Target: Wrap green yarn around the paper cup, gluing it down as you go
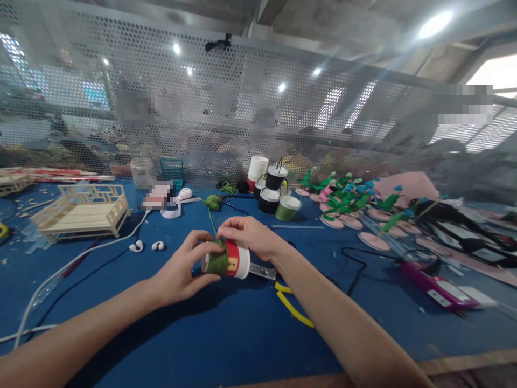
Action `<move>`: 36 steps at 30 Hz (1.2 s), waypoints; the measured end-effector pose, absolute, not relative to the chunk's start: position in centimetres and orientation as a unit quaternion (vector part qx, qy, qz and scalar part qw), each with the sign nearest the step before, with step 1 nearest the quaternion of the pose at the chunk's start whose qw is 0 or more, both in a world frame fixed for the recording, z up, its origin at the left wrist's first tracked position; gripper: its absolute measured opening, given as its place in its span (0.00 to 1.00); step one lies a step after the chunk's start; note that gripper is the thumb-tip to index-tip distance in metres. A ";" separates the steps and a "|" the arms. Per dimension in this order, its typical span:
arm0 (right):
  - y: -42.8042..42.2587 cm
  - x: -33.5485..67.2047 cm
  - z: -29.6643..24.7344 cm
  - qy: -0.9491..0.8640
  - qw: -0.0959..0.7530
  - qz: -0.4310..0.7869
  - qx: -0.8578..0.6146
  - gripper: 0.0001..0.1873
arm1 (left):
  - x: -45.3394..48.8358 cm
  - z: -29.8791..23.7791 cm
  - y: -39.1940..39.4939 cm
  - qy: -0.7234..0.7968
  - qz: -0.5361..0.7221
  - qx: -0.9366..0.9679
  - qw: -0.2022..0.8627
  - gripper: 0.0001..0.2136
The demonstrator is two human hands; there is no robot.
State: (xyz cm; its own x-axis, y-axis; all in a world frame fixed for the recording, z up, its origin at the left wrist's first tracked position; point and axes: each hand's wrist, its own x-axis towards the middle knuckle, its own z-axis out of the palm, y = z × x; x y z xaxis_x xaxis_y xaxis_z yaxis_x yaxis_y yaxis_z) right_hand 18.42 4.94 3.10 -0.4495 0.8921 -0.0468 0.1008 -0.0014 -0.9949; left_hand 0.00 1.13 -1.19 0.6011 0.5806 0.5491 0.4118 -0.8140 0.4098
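A red and white paper cup (242, 260) lies on its side in the air above the blue table, its base half wrapped in green yarn (218, 263). My left hand (186, 264) grips the wrapped end between thumb and fingers. With closed fingertips my right hand (246, 233) pinches the green strand at the top of the cup. That strand runs back to a small ball of green yarn (212, 202). Below my right wrist lie scissors with yellow handles (297, 310), partly hidden by the forearm.
Behind stand stacked paper cups (257, 168) and several yarn-covered little buckets (287, 208). Craft flowers on pink bases (375, 241) crowd the right, near a purple power strip (438, 285). A wooden model bed (83, 213), white earphones (137, 246) and a cable occupy the left.
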 end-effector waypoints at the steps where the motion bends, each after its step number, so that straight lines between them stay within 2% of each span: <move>1: 4.9 18.4 3.1 -0.636 0.337 0.554 -0.418 0.17 | 0.0 -1.2 1.1 0.278 0.344 0.889 0.117 0.16; 4: 5.0 18.5 2.8 -0.667 0.310 0.492 -0.465 0.22 | 0.0 -1.4 1.0 0.266 0.324 0.903 0.096 0.18; 7: 5.0 18.6 2.5 -0.666 0.250 0.537 -0.454 0.26 | 0.1 -1.5 1.0 0.251 0.313 0.914 0.067 0.19; 9: 5.0 18.5 2.3 -0.666 0.240 0.562 -0.428 0.25 | 0.1 -1.4 1.0 0.245 0.316 0.915 0.050 0.19; 16: 5.0 18.1 2.6 -0.591 0.334 0.585 -0.445 0.17 | 0.2 -1.1 0.8 0.276 0.331 0.900 0.062 0.18; 22: 5.3 18.5 2.9 -0.661 0.400 0.468 -0.429 0.15 | 0.1 -1.0 1.2 0.293 0.351 0.877 0.145 0.16; 30: 5.8 19.3 2.8 -0.691 0.420 0.409 -0.423 0.13 | 0.3 -0.7 1.3 0.294 0.368 0.847 0.245 0.17; 36: 5.9 19.4 2.8 -0.704 0.420 0.382 -0.427 0.13 | 0.5 -0.7 1.2 0.286 0.374 0.839 0.274 0.16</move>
State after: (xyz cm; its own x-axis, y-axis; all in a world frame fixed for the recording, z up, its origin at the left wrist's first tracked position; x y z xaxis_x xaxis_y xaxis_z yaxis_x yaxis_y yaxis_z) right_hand 19.37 5.92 2.76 -0.2831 0.9215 0.2658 0.2802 0.3445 -0.8960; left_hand 0.53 1.23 -0.73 0.5569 0.6838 0.4715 0.2741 -0.6871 0.6728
